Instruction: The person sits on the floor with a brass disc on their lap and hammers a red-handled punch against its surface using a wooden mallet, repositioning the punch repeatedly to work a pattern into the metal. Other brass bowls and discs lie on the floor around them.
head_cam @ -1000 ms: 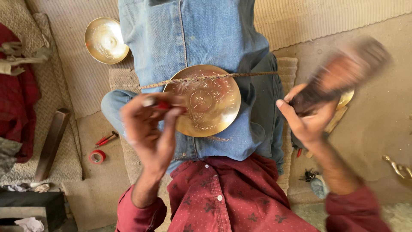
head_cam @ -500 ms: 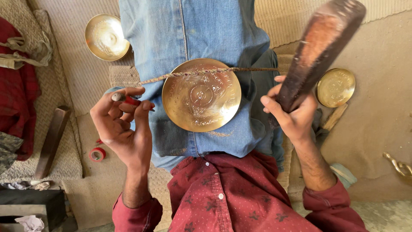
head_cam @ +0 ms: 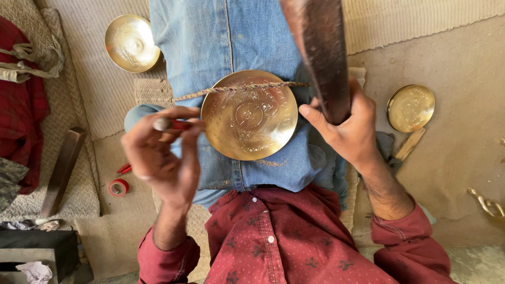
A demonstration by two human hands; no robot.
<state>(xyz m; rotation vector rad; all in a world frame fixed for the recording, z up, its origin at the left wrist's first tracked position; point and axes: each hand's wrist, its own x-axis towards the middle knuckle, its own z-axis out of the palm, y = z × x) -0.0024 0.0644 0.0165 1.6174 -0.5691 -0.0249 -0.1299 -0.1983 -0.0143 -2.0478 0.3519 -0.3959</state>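
A round brass plate (head_cam: pixel 249 114) with engraved patterns rests on my lap, against blue denim, with a twisted cord (head_cam: pixel 236 88) stretched across its upper part. My left hand (head_cam: pixel 160 155) hovers just left of the plate and pinches a small metal punch with a red shaft (head_cam: pixel 171 124). My right hand (head_cam: pixel 344 123) is at the plate's right edge, gripping a dark wooden mallet (head_cam: pixel 318 50) that points up and away from me.
A brass bowl (head_cam: pixel 131 42) lies on the woven mat at upper left. Another brass plate (head_cam: pixel 411 108) lies on the floor at right, with a wooden stick beside it. A wooden block (head_cam: pixel 63 171), a red tape roll (head_cam: pixel 119 187) and red cloth sit at left.
The mallet has swung from the far right up toward the middle above the plate. My left hand with the punch has shifted a little toward the plate.
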